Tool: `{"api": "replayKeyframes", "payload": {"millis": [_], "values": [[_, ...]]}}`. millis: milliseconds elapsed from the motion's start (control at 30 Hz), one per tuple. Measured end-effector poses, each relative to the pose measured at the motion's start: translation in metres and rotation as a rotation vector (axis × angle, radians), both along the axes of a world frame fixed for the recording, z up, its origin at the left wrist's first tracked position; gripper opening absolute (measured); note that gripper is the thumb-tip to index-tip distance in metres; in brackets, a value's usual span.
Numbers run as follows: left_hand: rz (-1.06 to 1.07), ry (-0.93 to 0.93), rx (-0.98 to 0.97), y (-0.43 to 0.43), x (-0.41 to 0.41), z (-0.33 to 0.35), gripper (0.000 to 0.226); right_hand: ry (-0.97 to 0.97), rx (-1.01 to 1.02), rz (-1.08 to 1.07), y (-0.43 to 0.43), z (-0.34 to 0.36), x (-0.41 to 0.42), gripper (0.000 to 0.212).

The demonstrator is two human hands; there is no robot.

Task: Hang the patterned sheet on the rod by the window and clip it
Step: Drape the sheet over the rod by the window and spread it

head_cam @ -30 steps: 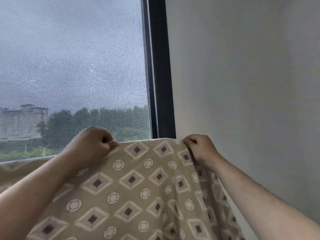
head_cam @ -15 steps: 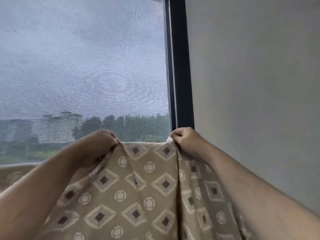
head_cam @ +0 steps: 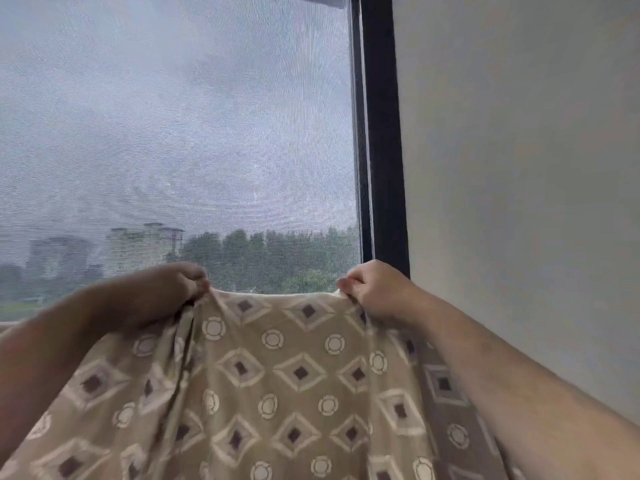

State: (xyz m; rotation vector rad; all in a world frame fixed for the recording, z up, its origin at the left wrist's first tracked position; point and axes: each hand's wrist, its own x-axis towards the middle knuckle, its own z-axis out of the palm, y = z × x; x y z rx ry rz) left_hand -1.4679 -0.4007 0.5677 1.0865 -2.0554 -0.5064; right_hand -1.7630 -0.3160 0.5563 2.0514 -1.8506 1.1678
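Two hands hold the top edge of the patterned sheet (head_cam: 277, 368) up in front of the window (head_cam: 173, 133). At about 9 o'clock in the view, the left hand (head_cam: 162, 292) is curled into a fist, its grip closed tight on a gathered bunch of the cloth, with a fold running down from it. Between the hands the edge sags in a shallow curve, and the rest of the sheet falls toward 6 o'clock, filling the lower part of the view. At about 3 o'clock from the left hand, the right hand (head_cam: 377, 289) pinches the other end of that stretch, its grip also shut on the cloth, just in front of the dark window frame (head_cam: 381, 150) and beside the plain wall (head_cam: 519, 202).

No rod can be made out; it may lie behind the sheet's upper edge, but that cannot be told. No clip is in sight either.

By my reading, the step in hand is spreading and setting the sheet's top edge along the rod. The next move likely calls for pulling the edge taut, evening out the bunch under the left hand, then freeing one hand to fetch a clip while the other keeps the cloth from sliding.
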Motion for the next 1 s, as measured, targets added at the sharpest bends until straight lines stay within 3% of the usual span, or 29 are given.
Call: {"api": "replayKeyframes", "payload": {"millis": [133, 300, 400, 500, 633, 800, 933, 1000], "values": [[-0.037, 0.195, 0.099, -0.003, 0.001, 0.006, 0.035, -0.084, -0.107, 0.079, -0.011, 0.012, 0.039, 0.042], [-0.009, 0.184, 0.140, 0.006, -0.006, 0.006, 0.043, 0.042, -0.006, 0.119, -0.028, 0.016, 0.083, 0.044], [0.071, 0.012, -0.065, 0.005, -0.001, 0.002, 0.032, 0.157, 0.172, 0.113, -0.021, 0.010, 0.083, 0.052], [0.141, -0.234, -0.309, 0.000, 0.023, -0.008, 0.029, 0.159, 0.209, 0.101, -0.015, 0.009, 0.079, 0.056], [0.270, -0.397, -0.400, -0.010, 0.072, -0.023, 0.054, 0.101, 0.215, 0.098, -0.016, 0.007, 0.071, 0.056], [0.452, -0.510, -0.465, -0.012, 0.139, -0.028, 0.093, 0.201, 0.192, 0.059, -0.020, 0.001, 0.071, 0.053], [0.529, -0.623, -0.480, -0.008, 0.155, -0.031, 0.060, 0.244, 0.200, -0.078, -0.027, 0.000, 0.075, 0.065], [0.486, -0.673, -0.408, -0.015, 0.154, -0.025, 0.050, 0.268, 0.196, -0.111, -0.026, 0.001, 0.095, 0.058]]}}
